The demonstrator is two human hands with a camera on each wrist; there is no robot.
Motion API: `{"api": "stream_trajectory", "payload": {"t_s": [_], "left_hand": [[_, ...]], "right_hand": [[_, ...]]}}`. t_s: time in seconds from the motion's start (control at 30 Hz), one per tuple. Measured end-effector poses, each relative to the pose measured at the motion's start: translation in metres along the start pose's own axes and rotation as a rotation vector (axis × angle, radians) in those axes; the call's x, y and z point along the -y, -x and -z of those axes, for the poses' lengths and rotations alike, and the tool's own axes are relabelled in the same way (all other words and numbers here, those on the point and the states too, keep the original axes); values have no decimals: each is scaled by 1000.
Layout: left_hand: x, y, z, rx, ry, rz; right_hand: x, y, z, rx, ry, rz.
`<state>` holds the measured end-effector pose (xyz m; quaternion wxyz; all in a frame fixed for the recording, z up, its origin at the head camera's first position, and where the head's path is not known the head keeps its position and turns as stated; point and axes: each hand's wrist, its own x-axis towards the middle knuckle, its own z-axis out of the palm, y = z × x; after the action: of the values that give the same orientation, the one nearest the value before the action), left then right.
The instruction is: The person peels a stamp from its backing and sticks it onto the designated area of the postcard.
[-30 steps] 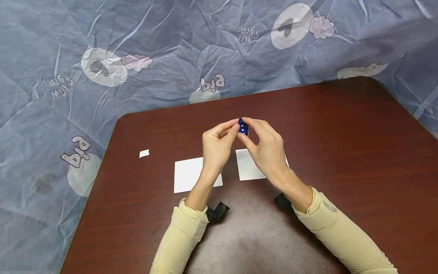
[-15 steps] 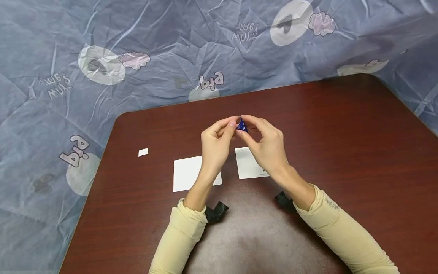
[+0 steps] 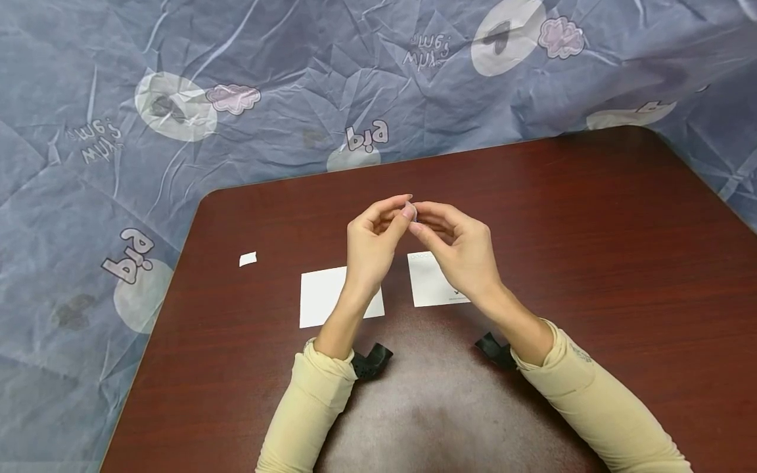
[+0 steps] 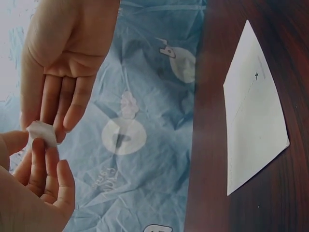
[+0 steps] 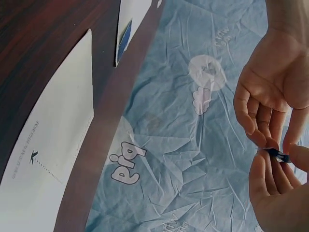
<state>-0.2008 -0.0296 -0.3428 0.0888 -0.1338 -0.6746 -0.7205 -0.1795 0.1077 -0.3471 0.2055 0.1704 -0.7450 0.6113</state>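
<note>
while left hand and right hand pinch a small piece, wide tabletop rightward, far edge beyond

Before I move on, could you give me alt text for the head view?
A left hand and a right hand hold a small pale piece between them above a brown table. On it lie two white cards, partly hidden, and, to their left, a white scrap; a blue backdrop hangs behind.
</note>
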Motion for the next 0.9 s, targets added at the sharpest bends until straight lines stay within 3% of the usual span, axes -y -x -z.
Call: {"api": "stream_trajectory", "payload": {"t_s": [0.4,0.73,0.9], "left_hand": [[0,-2,1,-54,5,4],[-1,-3,2,-43,88,-5],[-2,-3,4,-34,79,2]], "right_hand": [[5,-2,5,44,-97,-93],[9,-4,9,123,-123,-134],[10,-3,9,137,-124,-134]]}}
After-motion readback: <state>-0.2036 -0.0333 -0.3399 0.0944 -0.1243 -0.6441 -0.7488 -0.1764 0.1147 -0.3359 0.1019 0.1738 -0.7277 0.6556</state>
